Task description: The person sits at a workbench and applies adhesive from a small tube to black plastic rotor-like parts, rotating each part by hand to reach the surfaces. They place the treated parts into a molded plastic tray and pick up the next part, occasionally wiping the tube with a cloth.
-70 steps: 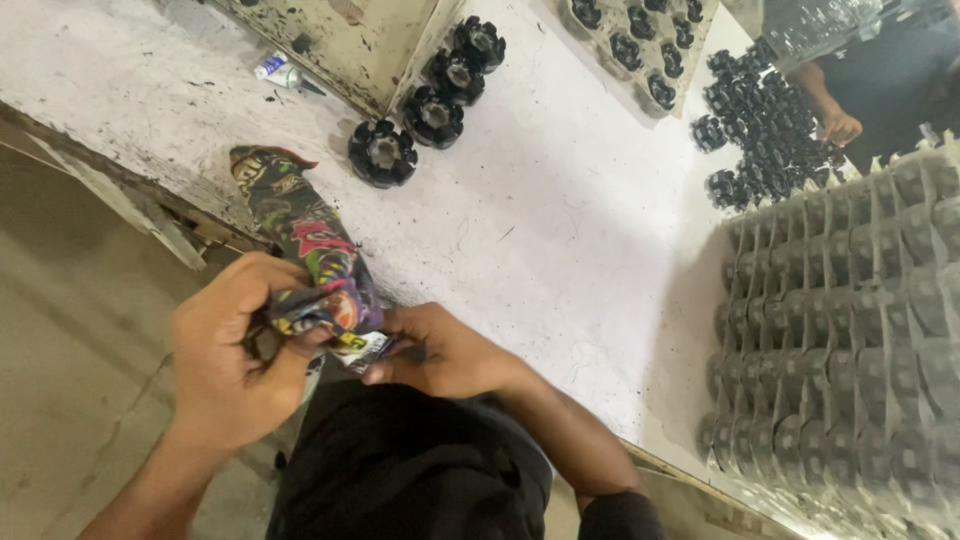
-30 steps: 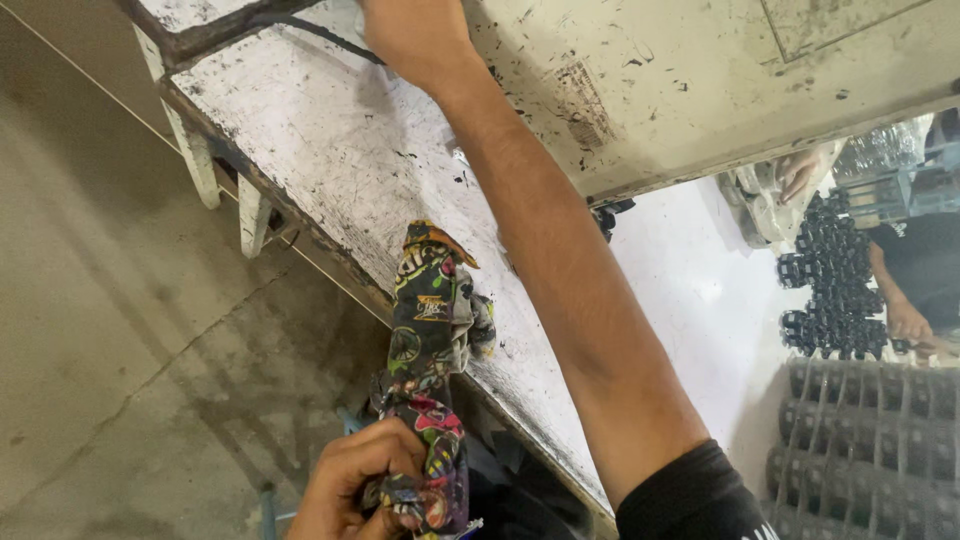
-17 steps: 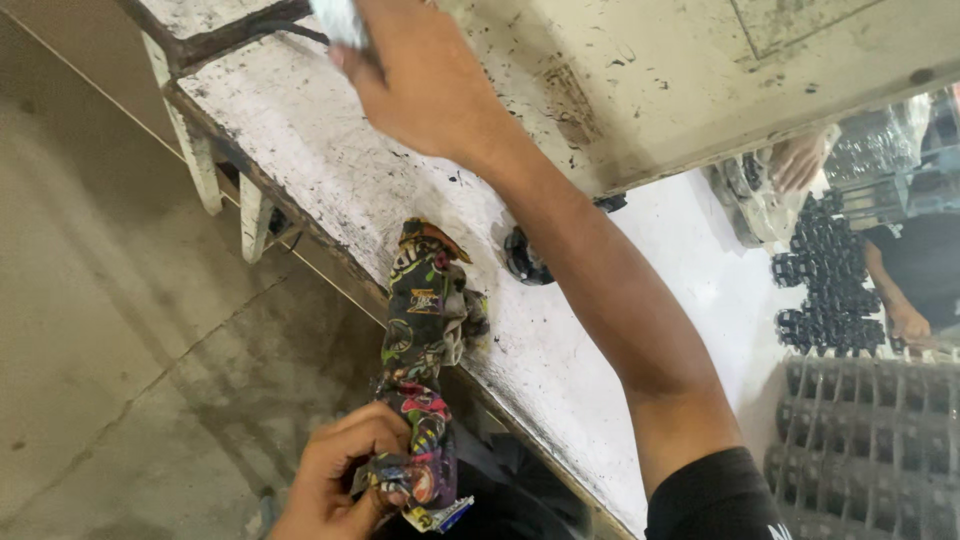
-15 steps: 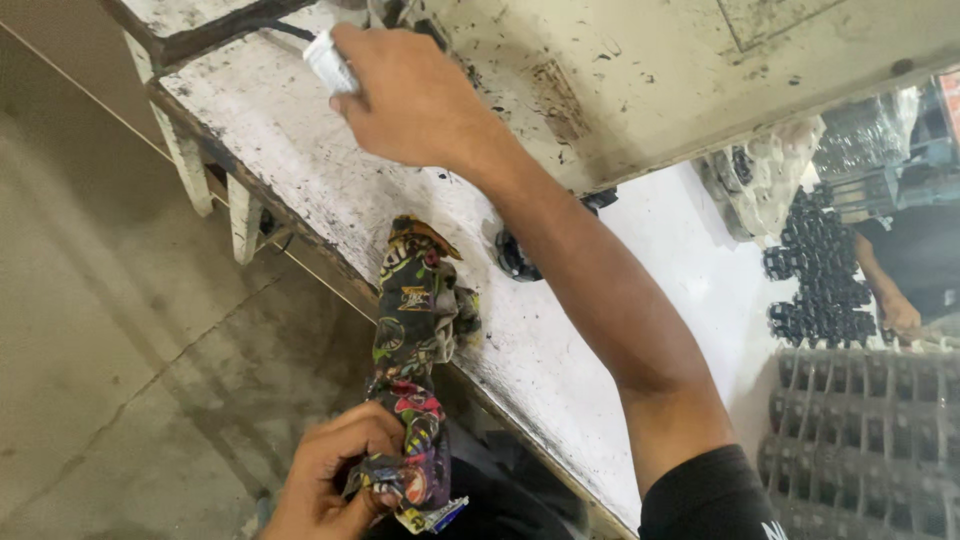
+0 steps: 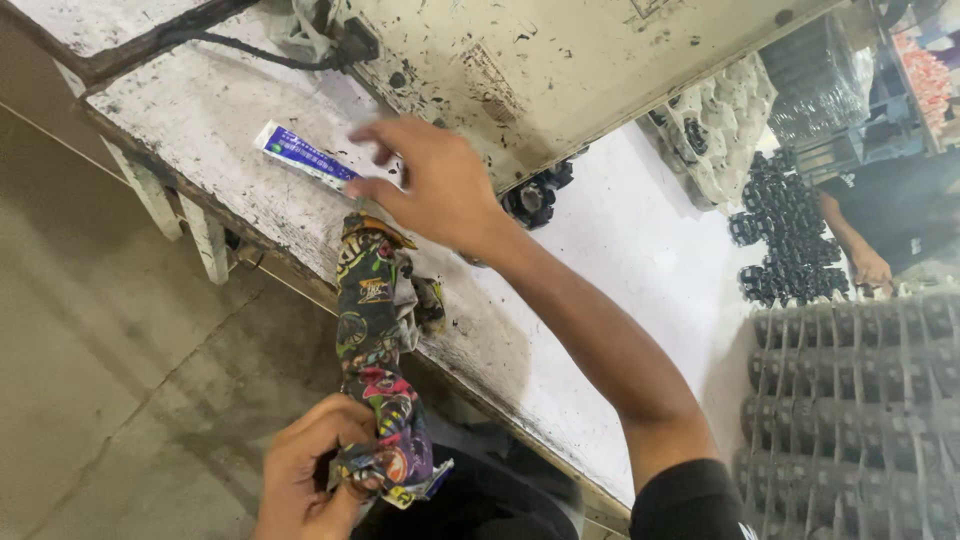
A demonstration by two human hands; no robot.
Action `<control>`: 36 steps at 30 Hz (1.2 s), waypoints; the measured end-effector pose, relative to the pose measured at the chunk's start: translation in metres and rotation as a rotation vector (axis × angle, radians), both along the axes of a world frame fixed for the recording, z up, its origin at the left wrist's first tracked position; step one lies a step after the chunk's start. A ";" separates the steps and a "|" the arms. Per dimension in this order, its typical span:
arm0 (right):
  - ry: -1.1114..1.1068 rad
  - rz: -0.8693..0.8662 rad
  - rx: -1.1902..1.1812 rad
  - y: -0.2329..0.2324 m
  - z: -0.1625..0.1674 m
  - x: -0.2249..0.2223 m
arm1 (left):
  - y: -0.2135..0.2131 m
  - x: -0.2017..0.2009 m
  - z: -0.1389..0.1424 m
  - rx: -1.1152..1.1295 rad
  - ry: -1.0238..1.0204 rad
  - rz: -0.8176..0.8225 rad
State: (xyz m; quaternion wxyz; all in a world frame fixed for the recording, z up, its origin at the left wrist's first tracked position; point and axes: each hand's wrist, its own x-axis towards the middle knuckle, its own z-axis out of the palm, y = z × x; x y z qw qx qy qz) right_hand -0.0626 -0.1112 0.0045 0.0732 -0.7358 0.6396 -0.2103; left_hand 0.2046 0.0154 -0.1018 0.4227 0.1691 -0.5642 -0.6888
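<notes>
My left hand is closed around the lower end of a multicoloured printed cloth that drapes from the edge of the stained white table down towards my lap. My right hand reaches across the table, fingers spread, its fingertips at the end of a white and blue tube that lies flat on the tabletop. Whether the fingers touch the tube is not clear.
A dirty cream machine housing with a black cable stands behind the tube. Black round parts lie beside it, several more farther off. Grey moulded trays fill the right. Another person's hand works at far right.
My right hand reached far up the table, came back with the white tube and now the tube lies on the tabletop with my fingers opened over it. My left hand kept hold of the cloth.
</notes>
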 end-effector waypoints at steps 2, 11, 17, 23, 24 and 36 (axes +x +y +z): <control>-0.126 -0.067 0.122 0.054 0.016 0.003 | -0.006 0.001 0.009 -0.022 -0.018 0.039; -0.702 0.031 0.689 0.227 0.054 0.020 | -0.019 -0.019 0.071 -0.241 -0.078 -0.012; -0.730 -0.062 0.490 0.300 0.031 0.021 | 0.002 -0.057 0.102 -0.332 -0.045 -0.109; -0.908 -0.014 0.380 0.332 0.020 0.014 | 0.029 -0.078 0.120 -0.349 -0.065 -0.147; -0.856 -0.004 0.358 0.337 0.020 0.012 | 0.033 -0.081 0.122 -0.376 -0.061 -0.155; -1.271 -0.181 0.508 0.369 0.012 0.011 | 0.066 -0.105 0.141 -0.480 -0.099 -0.241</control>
